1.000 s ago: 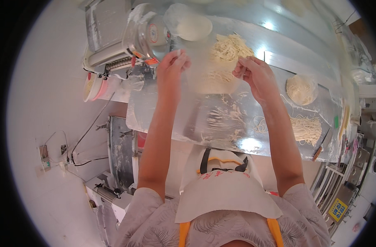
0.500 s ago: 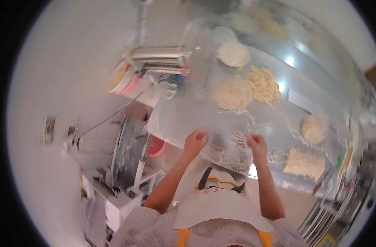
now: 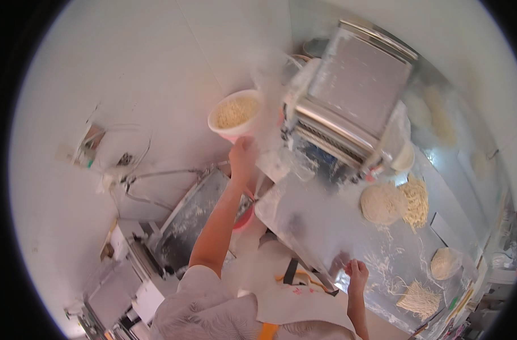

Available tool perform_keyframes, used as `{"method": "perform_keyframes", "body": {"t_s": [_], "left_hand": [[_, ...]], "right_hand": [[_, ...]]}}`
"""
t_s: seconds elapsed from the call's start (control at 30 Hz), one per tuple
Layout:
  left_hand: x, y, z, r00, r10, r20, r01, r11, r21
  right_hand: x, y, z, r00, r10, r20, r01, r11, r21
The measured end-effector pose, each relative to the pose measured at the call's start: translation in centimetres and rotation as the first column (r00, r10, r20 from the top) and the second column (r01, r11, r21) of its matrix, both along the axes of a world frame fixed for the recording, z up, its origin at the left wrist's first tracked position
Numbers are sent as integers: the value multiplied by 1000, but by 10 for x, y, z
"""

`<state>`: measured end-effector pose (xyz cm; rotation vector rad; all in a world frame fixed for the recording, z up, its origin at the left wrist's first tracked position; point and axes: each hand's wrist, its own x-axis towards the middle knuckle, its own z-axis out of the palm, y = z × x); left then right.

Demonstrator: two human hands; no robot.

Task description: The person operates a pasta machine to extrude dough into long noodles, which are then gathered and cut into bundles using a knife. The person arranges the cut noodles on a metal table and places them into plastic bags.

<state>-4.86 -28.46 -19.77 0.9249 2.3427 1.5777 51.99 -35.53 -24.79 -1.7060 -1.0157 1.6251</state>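
Observation:
My left hand (image 3: pixel 242 152) is closed at the near rim of a white-and-pink bucket (image 3: pixel 236 113) filled with pale yellow bits; what it grips is hidden. My right hand (image 3: pixel 356 272) is closed low by the front edge of the flour-dusted steel table (image 3: pixel 292 198); I cannot make out what it holds. A steel roller machine (image 3: pixel 355 85) stands right of the bucket. On the table lie loose noodles (image 3: pixel 415 201), a bagged round bundle (image 3: pixel 380 203) beside them, a smaller bagged bundle (image 3: pixel 444 263) and straight noodles (image 3: pixel 418 297).
A metal-topped stand (image 3: pixel 185 221) and a white appliance (image 3: pixel 145 294) are left of the table. A red bucket (image 3: pixel 241 218) sits underneath. Cords run along the white wall (image 3: pixel 88 68) near an outlet (image 3: pixel 91 144).
The view has swung toward the left wall and bucket. My hands have parted: the left has moved out to the bucket, the right is low by the table edge.

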Motion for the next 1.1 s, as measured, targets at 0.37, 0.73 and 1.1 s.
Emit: {"method": "perform_keyframes", "body": {"t_s": [0.37, 0.73, 1.1], "left_hand": [[-240, 273, -23, 884, -34, -466, -221, 849, -481], [-171, 29, 158, 894, -255, 368, -25, 792, 611], [65, -45, 204, 70, -905, 419, 993, 104, 60]], "right_hand": [[-185, -17, 40, 963, 229, 140, -212, 969, -128], [-248, 25, 79, 991, 27, 127, -30, 999, 20], [-224, 49, 226, 988, 154, -17, -140, 935, 326]]}}
